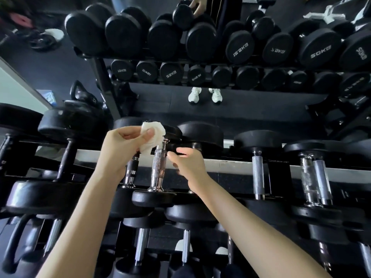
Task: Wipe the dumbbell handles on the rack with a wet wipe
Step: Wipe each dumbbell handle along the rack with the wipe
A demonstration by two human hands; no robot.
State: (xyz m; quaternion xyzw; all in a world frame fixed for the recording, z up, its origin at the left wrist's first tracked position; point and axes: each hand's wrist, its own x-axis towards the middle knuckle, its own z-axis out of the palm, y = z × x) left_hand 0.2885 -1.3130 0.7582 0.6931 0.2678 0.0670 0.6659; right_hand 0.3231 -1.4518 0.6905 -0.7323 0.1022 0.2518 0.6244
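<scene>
- Centre left: clutching crumpled wet wipe point(153, 137) in left hand point(122, 145).
- Centre: wipe at top of knurled handle point(158, 163); wiping judged underway.
- Right of centre: right hand point(187, 165) loosely curled, grasping nothing.
- Far right: remaining handles point(258, 173) judged pending.

A white wet wipe point(153, 137), a knurled silver dumbbell handle point(158, 165), black dumbbell heads point(200, 133), white-lettered weights point(319, 49).

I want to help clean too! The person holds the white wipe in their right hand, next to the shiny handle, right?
Not quite: the head view shows the white wipe pinched in the left hand, not the right. It is next to the shiny handle, as you said; the right hand holds nothing.
</scene>
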